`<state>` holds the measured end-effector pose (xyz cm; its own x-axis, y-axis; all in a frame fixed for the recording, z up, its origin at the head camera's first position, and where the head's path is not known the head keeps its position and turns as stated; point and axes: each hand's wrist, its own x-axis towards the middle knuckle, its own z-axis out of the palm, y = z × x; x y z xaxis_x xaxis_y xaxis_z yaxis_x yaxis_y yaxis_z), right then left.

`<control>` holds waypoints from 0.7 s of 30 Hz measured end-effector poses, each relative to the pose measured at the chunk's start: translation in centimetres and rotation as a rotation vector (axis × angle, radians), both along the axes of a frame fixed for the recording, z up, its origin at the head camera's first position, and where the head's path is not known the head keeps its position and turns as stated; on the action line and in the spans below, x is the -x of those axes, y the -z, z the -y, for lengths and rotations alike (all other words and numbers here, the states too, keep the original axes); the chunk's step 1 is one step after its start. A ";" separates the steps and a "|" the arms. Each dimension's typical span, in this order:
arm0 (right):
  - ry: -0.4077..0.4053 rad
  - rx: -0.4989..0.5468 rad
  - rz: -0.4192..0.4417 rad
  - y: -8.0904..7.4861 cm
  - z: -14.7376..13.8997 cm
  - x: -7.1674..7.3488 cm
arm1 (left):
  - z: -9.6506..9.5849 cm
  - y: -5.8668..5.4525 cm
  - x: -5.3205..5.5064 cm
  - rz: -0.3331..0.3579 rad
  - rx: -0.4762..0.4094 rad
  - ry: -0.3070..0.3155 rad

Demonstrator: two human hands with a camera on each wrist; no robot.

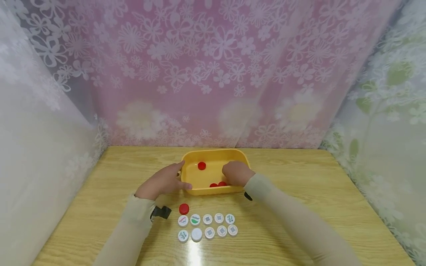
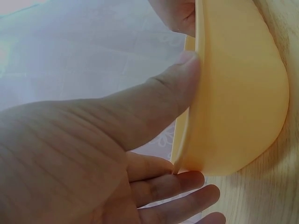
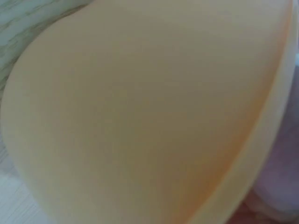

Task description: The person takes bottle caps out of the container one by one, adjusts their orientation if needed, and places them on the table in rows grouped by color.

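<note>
A yellow plastic basket (image 1: 209, 191) stands on the table, three red bottle caps (image 1: 201, 166) visible in it: one toward the back left, two along the front wall. My left hand (image 1: 163, 181) holds the basket's left end. In the left wrist view its thumb (image 2: 187, 77) lies at the rim while the other fingers spread around the end wall. My right hand (image 1: 237, 173) reaches down inside the basket's right part, near the two front caps. Its fingertips are hidden, so I cannot tell whether it holds a cap. The basket's outer wall (image 3: 131, 102) fills most of the right wrist view.
On the table in front of the basket lie two rows of white bottle caps (image 1: 196, 234), some with printed tops. One red cap (image 1: 184, 209) sits just above their left end. A pink floral curtain (image 1: 213, 92) hangs behind the wooden table (image 1: 299, 192), with pale cloth at both sides.
</note>
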<state>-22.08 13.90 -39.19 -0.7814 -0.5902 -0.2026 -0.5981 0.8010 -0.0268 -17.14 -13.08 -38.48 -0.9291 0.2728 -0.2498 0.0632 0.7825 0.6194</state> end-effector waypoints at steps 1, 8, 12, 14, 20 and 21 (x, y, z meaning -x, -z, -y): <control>0.000 0.004 0.002 0.0 0.0 -0.1 | 0.0 0.1 0.0 -0.002 0.000 0.005; 0.029 -0.009 0.007 0.3 -0.2 -0.3 | -0.1 0.3 -0.1 -0.003 -0.025 0.013; 0.047 -0.027 0.025 0.2 -0.2 -0.1 | 0.0 0.2 -0.1 -0.006 -0.020 0.017; 0.057 -0.035 0.035 0.2 -0.2 0.1 | 0.1 0.1 -0.1 -0.010 -0.016 0.019; 0.061 0.009 0.017 -1.0 -0.5 0.6 | 0.3 0.1 0.0 -0.018 -0.008 0.030; 0.059 0.032 0.024 -1.5 -0.6 0.5 | 0.3 0.1 -0.1 -0.016 -0.009 0.028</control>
<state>-22.56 14.49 -37.69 -0.8101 -0.5498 -0.2035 -0.5488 0.8333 -0.0668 -17.08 -13.35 -38.61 -0.9248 0.3011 -0.2327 0.0950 0.7748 0.6251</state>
